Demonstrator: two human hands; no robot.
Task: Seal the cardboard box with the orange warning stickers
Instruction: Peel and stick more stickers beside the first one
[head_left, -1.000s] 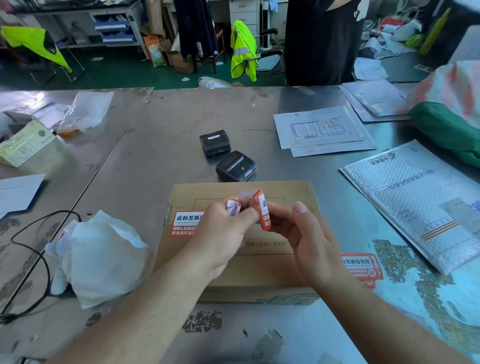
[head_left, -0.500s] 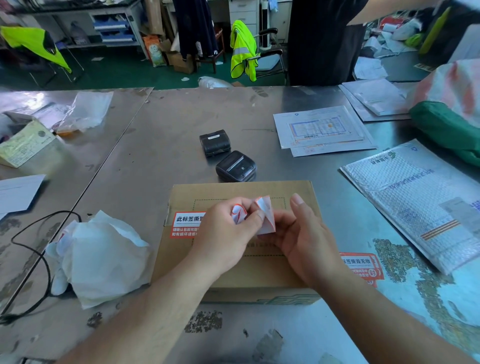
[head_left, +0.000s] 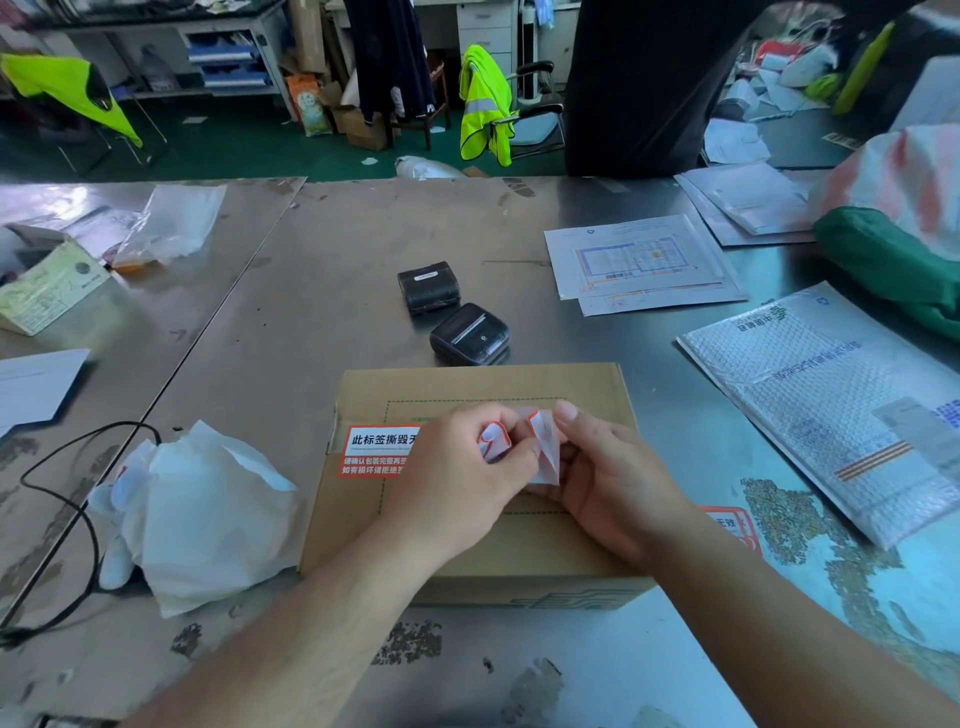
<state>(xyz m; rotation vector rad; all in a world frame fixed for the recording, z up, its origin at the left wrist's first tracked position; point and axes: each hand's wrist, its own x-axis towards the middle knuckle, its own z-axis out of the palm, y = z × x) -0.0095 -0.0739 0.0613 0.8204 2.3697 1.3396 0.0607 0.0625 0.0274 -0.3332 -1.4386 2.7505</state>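
**Peeling a warning sticker over the half-sealed box**

Both hands work above the cardboard box (head_left: 483, 551), which sits flat on the steel table (head_left: 322, 291) near its front edge, directly under the wrists.

The left hand (head_left: 457, 473) has its fingers curled and pinches a rolled-up, orange-edged corner. The right hand (head_left: 618, 483) pinches the other side between thumb and fingers. Between them is the orange warning sticker (head_left: 544, 454), folded, with its pale glossy back facing the camera. The opposed pinches look like sticker and liner being pulled apart. I can't tell which layer is which.

Holding it over the lid probably keeps the move down to the seam short.

One applied sticker (head_left: 374, 449) already wraps the box's left lid edge. It is a flat orange rectangle with a white text panel. A second orange label (head_left: 730, 527) shows just beside the box's right edge, behind the right wrist. Whether it is stuck on or lying loose is unclear.

The box is matte brown corrugated board with a green dashed outline printed on the lid.

Other things on the table:
- Left of the box: crumpled white paper (head_left: 208, 514), soft and creased, with a thin black cable (head_left: 62, 499) looping beside it.
- Beyond the box: two black label printers (head_left: 428, 286), rounded plastic bodies.
- Right of the box: a bubble mailer (head_left: 831, 405), shiny and dimpled.

The tabletop itself is scuffed and reflective.
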